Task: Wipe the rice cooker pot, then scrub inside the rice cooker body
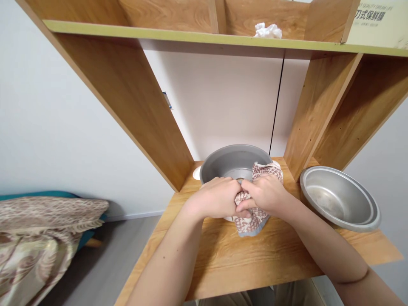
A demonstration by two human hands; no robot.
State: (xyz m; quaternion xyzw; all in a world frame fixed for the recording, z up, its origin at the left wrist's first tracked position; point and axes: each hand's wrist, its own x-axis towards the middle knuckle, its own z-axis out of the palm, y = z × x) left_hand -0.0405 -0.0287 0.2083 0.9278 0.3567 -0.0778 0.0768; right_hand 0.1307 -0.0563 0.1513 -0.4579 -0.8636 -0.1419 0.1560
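A grey metal pot [234, 163] stands in the middle bay of a wooden shelf unit, on the lower board [223, 250]. My left hand [218, 197] is closed over the pot's near rim, gripping it. My right hand [266, 194] is clenched around a brown-and-white patterned cloth [251, 221], pressed against the same rim. Part of the cloth drapes over the rim at the right, and its lower end hangs below my hands onto the board. Something white shows under the pot, mostly hidden.
A shiny steel basin [339, 197] lies tilted in the right bay, past a wooden divider [314, 119]. A crumpled white tissue [267, 30] and a printed box [379, 21] sit on the upper shelf. A patterned quilt [41, 229] lies at the lower left.
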